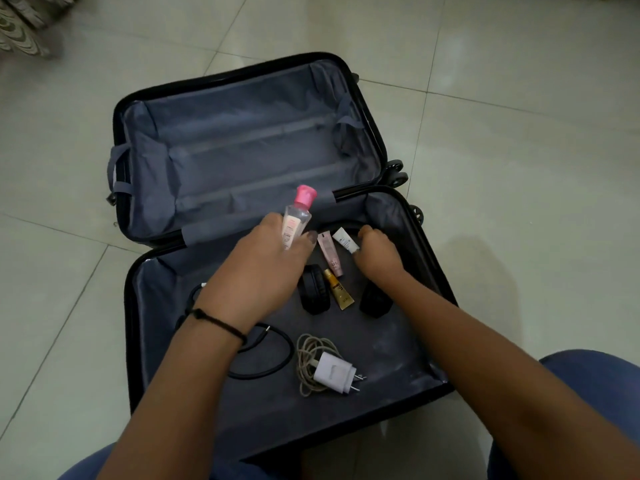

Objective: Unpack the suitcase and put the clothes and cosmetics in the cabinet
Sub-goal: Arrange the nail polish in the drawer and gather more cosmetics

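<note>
Head view: left hand (256, 268) grips clear plastic bottle with pink cap (298, 220), long axis tilted, cap pointing up-and-away; right hand (375, 251) pinches white tube (343, 239) inside open black grey-lined suitcase (391, 348).

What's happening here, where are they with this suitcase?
A person is unpacking an open suitcase on a tiled floor. The left hand holds a clear bottle with a pink cap, and the right hand pinches a white tube. A pink tube, a gold tube, black headphones, a white charger and a black cable lie in the near half. No clothes are visible.
</note>
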